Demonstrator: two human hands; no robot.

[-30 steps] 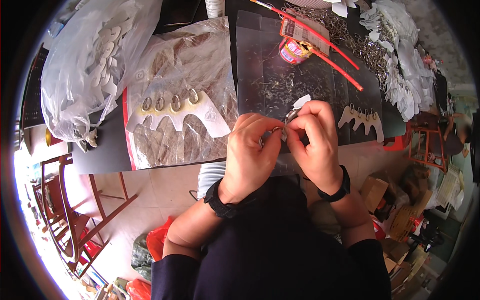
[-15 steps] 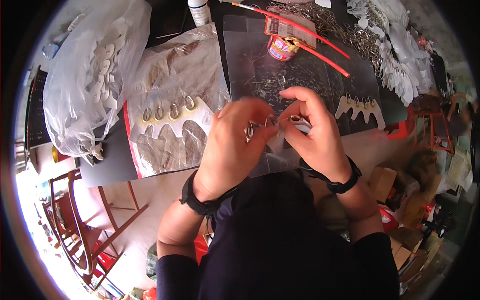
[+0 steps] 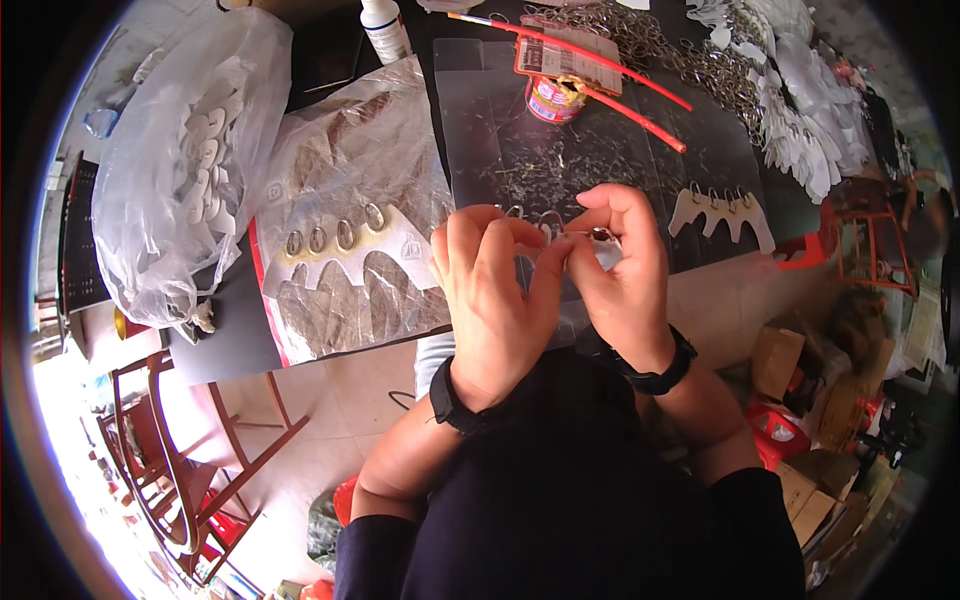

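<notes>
Both the left hand (image 3: 494, 298) and right hand (image 3: 630, 285) pinch a mostly hidden white piece (image 3: 607, 254).

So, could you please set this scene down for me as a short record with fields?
Left hand: pinching a pale piece with metal rings, mostly hidden
Right hand: pinching at the pale piece, close against the left hand
Left side: scalloped piece with four rings, on clear plastic
Right side: another scalloped piece with four rings
Beyond hands: small tub, red stick, thin red brush
Far left: clear bag holding white pieces
</notes>
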